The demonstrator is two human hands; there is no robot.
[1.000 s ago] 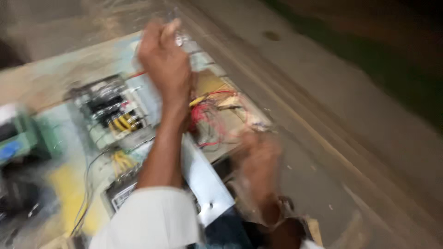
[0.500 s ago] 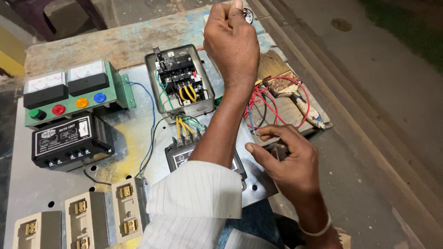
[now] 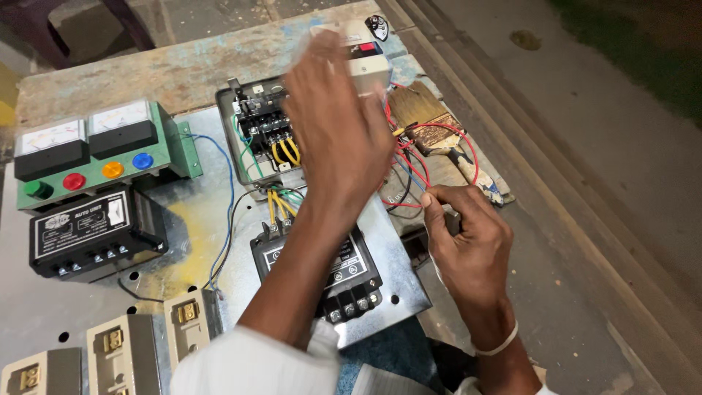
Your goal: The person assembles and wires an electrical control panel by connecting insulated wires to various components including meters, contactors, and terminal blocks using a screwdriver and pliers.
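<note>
Handling step: a red wire (image 3: 462,139) is being worked at the right edge of the metal plate (image 3: 398,296); this is judged to be a routing or connecting stage, with the wire end not yet seated anywhere visible.
Right hand (image 3: 468,241): closed, with the red wire pinched between thumb and fingertips (image 3: 428,197); a pale band is worn at the wrist.
Left hand (image 3: 336,124): raised over the open box (image 3: 252,128) and blurred; whether anything is held cannot be told.
Wire: it is looped from the tangle of red and black leads beside the open box, over the brush (image 3: 428,117), and down to the right hand.
Open box: grey, lid off, with black terminals and yellow loops inside; it is partly hidden by the left hand.
Black unit (image 3: 351,278): set on the plate just below the open box, joined to it by short yellow wires and crossed by the left forearm.
Meter panel (image 3: 95,157): green, with two meters and coloured buttons, well to the left; a blue wire is run from it toward the plate.
Next move, judged: a firm pinch near the wire end would be needed, slack drawn out without snagging the brush, and the left hand lowered to steady a terminal.
</note>
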